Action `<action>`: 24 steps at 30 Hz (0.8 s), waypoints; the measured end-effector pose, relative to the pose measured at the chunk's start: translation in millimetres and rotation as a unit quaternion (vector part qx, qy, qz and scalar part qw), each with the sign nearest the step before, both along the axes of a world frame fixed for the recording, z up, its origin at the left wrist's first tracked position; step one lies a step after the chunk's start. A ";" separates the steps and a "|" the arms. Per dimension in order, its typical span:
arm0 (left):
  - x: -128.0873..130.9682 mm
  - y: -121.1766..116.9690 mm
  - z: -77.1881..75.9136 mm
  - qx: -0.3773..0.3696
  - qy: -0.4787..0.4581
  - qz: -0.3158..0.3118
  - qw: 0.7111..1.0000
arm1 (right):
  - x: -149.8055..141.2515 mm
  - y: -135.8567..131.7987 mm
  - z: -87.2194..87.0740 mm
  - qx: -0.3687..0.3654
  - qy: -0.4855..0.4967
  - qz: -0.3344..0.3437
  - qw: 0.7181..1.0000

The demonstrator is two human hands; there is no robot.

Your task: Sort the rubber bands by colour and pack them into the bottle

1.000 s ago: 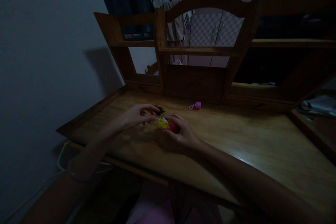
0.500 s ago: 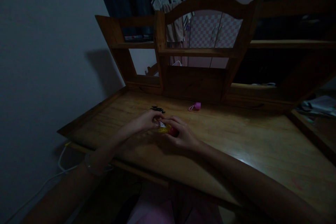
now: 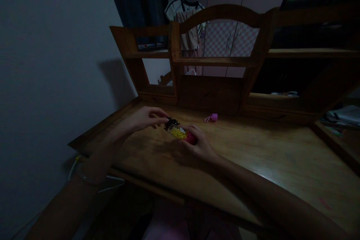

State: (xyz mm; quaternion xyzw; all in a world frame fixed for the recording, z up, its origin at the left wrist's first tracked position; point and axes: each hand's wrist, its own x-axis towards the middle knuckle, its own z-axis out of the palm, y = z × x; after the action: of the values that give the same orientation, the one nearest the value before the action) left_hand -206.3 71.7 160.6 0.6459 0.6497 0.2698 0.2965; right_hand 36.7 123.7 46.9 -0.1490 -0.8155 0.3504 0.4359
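Observation:
My right hand [image 3: 201,144] is closed around a small clear bottle [image 3: 181,132], tilted with its mouth toward the left. Small yellow pieces show in its near-mouth part, and red or pink ones show beside my palm; their exact kind is too dim to tell. A pile of thin black pieces [image 3: 172,122] appears just beyond the bottle's mouth. My left hand [image 3: 147,118] reaches over the desk from the left, thumb and forefinger tips pinched together at the pile's edge, apparently on a black piece. Its other fingers curl below.
A pink cap with a loop [image 3: 214,117] lies on the wooden desk [image 3: 253,142] behind my right hand. A wooden shelf unit [image 3: 210,62] rises along the back edge. The wall [image 3: 70,63] stands at left, and a white cable [image 3: 112,180] hangs below the desk edge.
My left hand has left the bottle's mouth and moved left and away to the black pieces. The bottle stays in my right hand, more of it now uncovered. The view has tilted up slightly.

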 end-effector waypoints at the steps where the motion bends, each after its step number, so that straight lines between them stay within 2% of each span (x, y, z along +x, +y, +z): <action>1: -6.4 7.8 -3.7 0.012 -0.005 0.012 1.000 | -0.5 0.6 0.2 -0.002 0.003 -0.008 1.000; 3: -20.2 28.4 -18.3 0.029 -0.018 0.023 0.999 | -2.5 1.6 1.0 -0.007 0.008 -0.029 1.000; 7: -43.9 69.5 -58.0 0.017 0.000 -0.019 1.000 | -6.8 10.1 0.9 -0.014 0.015 -0.079 0.997; 11: -58.6 86.0 -84.6 0.022 0.015 -0.077 0.997 | -3.7 41.0 1.2 -0.013 -0.019 -0.102 0.995; 14: -66.2 87.9 -96.7 0.018 0.041 -0.116 0.992 | 3.5 72.4 7.8 -0.006 -0.122 -0.088 0.989; 17: -70.3 88.7 -106.6 0.010 0.071 -0.147 0.987 | 8.3 97.4 19.2 -0.002 -0.243 -0.060 0.968; 21: -70.0 87.7 -115.3 0.024 0.055 -0.171 0.983 | 4.2 115.6 31.6 0.009 -0.347 -0.001 0.938; 24: -65.5 84.6 -117.2 0.038 0.039 -0.165 0.985 | -4.1 124.1 34.5 0.017 -0.388 0.028 0.921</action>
State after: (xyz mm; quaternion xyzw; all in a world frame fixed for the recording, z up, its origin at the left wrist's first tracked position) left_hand -271.7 156.4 43.4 0.7651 0.5347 0.2163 0.2862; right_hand 32.6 247.7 81.4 -0.2433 -0.9303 0.2633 0.0774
